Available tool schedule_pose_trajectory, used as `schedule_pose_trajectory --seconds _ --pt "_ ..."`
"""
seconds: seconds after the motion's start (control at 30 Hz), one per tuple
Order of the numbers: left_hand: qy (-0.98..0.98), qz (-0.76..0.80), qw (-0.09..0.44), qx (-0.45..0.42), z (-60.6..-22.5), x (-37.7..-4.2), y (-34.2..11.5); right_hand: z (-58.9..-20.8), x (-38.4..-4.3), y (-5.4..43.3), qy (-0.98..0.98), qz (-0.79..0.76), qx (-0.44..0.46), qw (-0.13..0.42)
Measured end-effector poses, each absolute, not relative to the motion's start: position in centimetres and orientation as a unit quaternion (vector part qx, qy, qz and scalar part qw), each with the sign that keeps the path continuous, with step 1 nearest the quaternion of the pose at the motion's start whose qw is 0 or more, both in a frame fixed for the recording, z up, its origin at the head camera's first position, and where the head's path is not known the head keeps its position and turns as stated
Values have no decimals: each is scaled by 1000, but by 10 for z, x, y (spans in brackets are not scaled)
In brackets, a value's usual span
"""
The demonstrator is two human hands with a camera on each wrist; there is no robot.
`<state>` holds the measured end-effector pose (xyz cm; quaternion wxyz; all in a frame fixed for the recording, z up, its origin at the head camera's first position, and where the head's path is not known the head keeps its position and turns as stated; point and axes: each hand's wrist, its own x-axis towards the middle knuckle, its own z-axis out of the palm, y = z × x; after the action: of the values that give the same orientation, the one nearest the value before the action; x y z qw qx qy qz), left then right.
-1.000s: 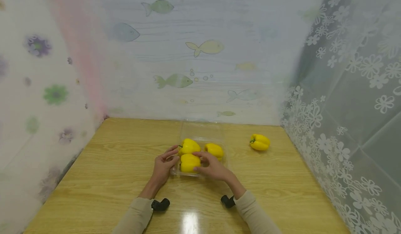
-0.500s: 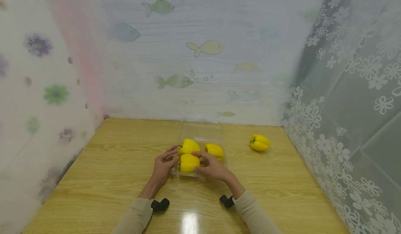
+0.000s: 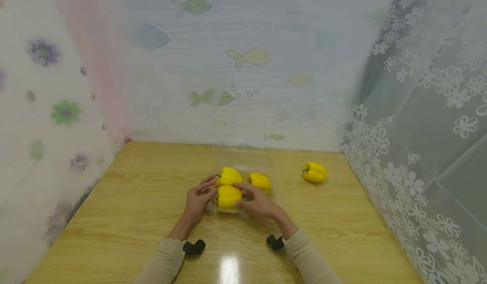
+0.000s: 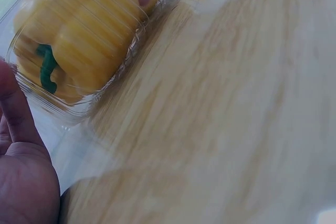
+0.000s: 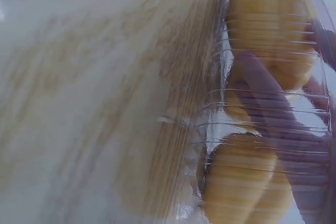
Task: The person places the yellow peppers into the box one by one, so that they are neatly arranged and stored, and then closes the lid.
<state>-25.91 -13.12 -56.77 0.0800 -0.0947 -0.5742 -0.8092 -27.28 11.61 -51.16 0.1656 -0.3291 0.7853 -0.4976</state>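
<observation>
Three yellow bell peppers sit in a clear plastic clamshell box (image 3: 243, 211). My right hand (image 3: 258, 201) reaches into it and holds the front-left pepper (image 3: 229, 197) between thumb and fingers. In the right wrist view that thumb (image 5: 260, 77) lies against the pepper (image 5: 268, 19), seen through the ribbed wall. At the box's left side my left hand (image 3: 198, 200) rests with fingers fairly straight. The left wrist view shows the front-left pepper's green stem (image 4: 47, 69) close to the left thumb. Behind it is another pepper (image 3: 230, 176); a third pepper (image 3: 259, 183) lies to the right.
A fourth yellow bell pepper (image 3: 314, 172) lies on the wooden table (image 3: 152, 178), right of the box. The box's clear lid (image 3: 243, 157) stands open toward the back wall. Patterned sheets surround the table on three sides. A black wrist mount (image 3: 194, 247) sits by the left sleeve.
</observation>
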Motion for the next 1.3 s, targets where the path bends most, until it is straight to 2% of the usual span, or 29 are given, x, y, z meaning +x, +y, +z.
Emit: schedule_pose_trajectory --seconds 0.3,0.63,0.97,1.3 --pt "-581 -804 83 -89 -567 -260 -131 -513 -276 117 777 -516 -314 178" --pt "-573 -810 88 -87 -567 -260 -131 -512 -278 118 783 -502 -330 160" --pt "-570 -813 88 -80 -566 -259 -130 -512 -276 118 811 -486 -306 112" --pt "-565 -816 91 -84 -567 -259 -130 -513 -275 117 784 -542 -293 77"
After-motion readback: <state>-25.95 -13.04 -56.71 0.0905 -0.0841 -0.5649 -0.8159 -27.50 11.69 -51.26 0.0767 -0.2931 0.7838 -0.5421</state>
